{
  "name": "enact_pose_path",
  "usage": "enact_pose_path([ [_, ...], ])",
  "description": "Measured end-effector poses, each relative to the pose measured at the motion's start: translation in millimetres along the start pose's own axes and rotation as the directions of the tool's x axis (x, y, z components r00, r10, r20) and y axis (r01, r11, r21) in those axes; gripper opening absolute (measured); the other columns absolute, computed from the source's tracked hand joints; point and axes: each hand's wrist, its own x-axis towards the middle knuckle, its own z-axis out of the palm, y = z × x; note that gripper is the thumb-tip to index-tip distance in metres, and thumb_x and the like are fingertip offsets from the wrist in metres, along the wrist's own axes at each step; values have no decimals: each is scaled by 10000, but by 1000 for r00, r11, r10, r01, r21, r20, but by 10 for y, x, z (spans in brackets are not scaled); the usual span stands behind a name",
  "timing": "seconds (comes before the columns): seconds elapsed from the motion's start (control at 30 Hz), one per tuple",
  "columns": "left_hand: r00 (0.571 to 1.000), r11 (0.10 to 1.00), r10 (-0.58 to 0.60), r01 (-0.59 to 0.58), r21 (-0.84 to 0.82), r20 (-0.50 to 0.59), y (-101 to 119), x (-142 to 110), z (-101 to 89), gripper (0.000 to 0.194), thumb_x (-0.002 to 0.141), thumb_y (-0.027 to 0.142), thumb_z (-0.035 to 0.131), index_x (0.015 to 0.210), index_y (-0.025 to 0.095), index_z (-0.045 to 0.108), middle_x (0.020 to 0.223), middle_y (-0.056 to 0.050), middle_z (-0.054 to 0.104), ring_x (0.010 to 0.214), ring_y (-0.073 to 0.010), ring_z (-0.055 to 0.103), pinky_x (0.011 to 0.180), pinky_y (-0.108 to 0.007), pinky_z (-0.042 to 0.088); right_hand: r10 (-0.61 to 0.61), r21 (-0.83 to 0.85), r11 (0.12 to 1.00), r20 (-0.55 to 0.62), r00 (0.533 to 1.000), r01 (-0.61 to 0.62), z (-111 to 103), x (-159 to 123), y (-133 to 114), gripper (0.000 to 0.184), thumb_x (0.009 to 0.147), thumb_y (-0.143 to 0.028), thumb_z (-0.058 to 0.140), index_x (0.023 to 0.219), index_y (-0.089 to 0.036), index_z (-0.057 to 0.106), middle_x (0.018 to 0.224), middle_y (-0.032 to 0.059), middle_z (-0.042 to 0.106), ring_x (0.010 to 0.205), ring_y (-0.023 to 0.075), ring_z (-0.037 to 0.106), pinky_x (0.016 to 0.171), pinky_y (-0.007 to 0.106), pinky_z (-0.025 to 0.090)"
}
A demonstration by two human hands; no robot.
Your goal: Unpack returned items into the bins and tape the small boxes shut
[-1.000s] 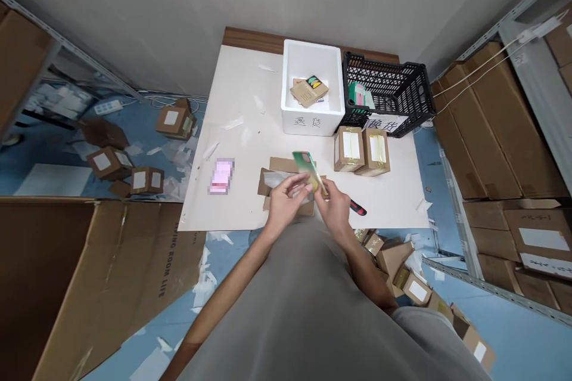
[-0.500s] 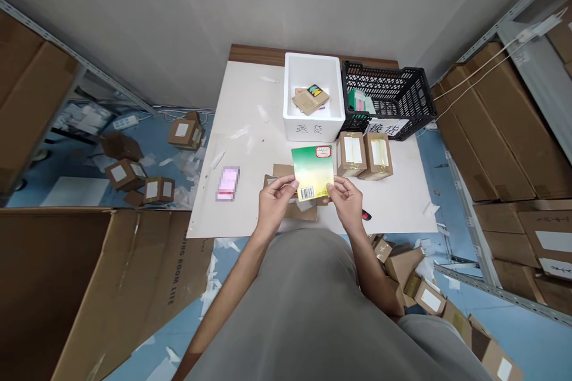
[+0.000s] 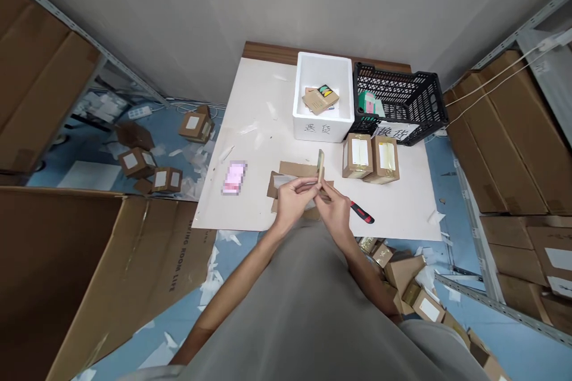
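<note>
Both my hands hold a thin flat packet [image 3: 320,166] edge-on above the near edge of the white table [image 3: 250,101]. My left hand [image 3: 292,199] pinches its lower left side. My right hand [image 3: 335,207] grips its lower right side, fingers closed. Under the hands lies an opened brown cardboard mailer [image 3: 290,175]. A red utility knife [image 3: 363,213] lies just right of my right hand. Two small brown boxes with gold tape [image 3: 370,157] stand beyond it.
A white foam box [image 3: 324,124] holding flat packets and a black plastic crate [image 3: 402,101] stand at the table's back. A pink blurred item [image 3: 235,177] lies left. A large open carton [image 3: 89,268] sits at the left; small boxes litter the blue floor; stacked cartons fill the right shelves.
The packet showed its green and yellow face with a barcode half a second ago; now it is turned edge-on. The camera view has shifted slightly.
</note>
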Motion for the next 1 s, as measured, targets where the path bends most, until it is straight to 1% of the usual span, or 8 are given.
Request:
enact_pose_path([
  [0.13,997,1000,20,-21,5,80,-33,-20,-69,603,781,595,995,1206,184,879,1313,-154,859,1189,-332,848,1086,-471,702,134,253,958,18,991,-134,-81,88,72,521,1031,-604,691,1273,-189,894,1179,81,906,1096,316,868,1002,423,707],
  [0.3,994,992,78,-70,102,-77,-99,58,-365,648,784,592,995,1270,192,841,1332,-156,842,1119,-280,828,1047,-444,696,284,484,832,49,958,-272,-215,155,72,678,865,-761,851,1225,-188,903,1122,85,902,1120,342,854,1020,504,729],
  [0.4,1000,999,-15,15,52,-9,-146,79,-455,663,785,640,984,1233,175,835,1244,-151,846,1112,-295,815,925,-433,732,308,523,796,85,948,-306,-230,153,70,690,824,-779,891,1188,-193,907,1074,82,899,1032,320,858,943,487,752],
  [0.53,995,995,-99,99,3,21,-221,60,-461,700,768,685,978,1233,184,829,1125,-112,841,1040,-284,820,717,-375,749,314,484,803,154,937,-348,-214,161,166,700,823,-779,884,1197,-188,897,950,63,883,728,235,819,609,336,701],
  [0.67,991,989,-133,134,64,-24,-243,136,-498,624,708,656,1007,1082,179,857,1014,-97,857,660,-178,760,561,-305,688,316,433,805,266,911,-406,-210,233,303,682,820,-757,888,1191,-184,891,852,33,844,519,174,745,507,282,629],
  [0.8,998,990,-56,54,128,8,3,335,-464,608,757,605,994,1156,168,855,1055,-112,864,668,-200,786,645,-343,713,279,488,788,263,924,-377,-243,433,196,766,806,-748,920,1324,-187,851,1118,107,882,795,258,875,705,358,739],
  [0.93,951,951,300,-292,101,-75,497,479,-288,530,882,546,927,1278,207,834,1474,-148,762,1375,-326,759,1222,-467,619,134,606,778,100,986,-168,-330,699,-141,892,938,-743,828,1685,-310,603,1769,147,567,1450,317,742,1081,450,705],
  [1.0,899,903,425,-412,117,-111,689,499,-245,491,947,523,878,1345,245,807,1590,-122,683,1548,-326,638,1346,-484,500,91,617,779,68,994,-113,-373,797,-223,892,987,-751,768,1747,-361,510,1861,134,436,1548,319,665,1142,484,673],
])
